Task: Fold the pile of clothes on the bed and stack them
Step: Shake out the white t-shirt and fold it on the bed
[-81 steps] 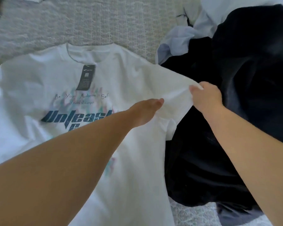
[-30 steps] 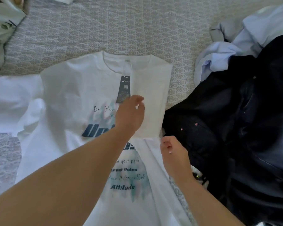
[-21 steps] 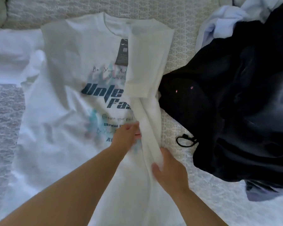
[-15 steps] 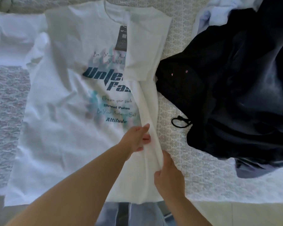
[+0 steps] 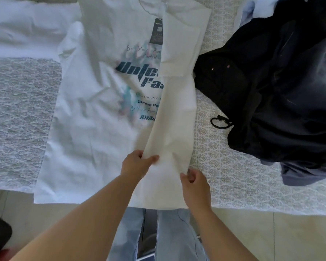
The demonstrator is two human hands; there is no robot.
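Note:
A white T-shirt with blue print and a black hang tag lies face up on the bed, its hem hanging over the near edge. Its right side and sleeve are folded inward as a long flap over the print. My left hand pinches the flap's inner edge near the hem. My right hand grips the folded outer edge a little lower. A heap of dark clothes with pale blue garments beneath lies to the right.
The bed's patterned white cover shows between shirt and heap. Another white garment lies at the far left. A black cord loop sticks out of the heap. Floor tiles and my jeans are below the bed's edge.
The right sleeve and side were folded over the shirt's front. Both hands then slid down the flap toward the hem, and the view tilted down to the bed's edge.

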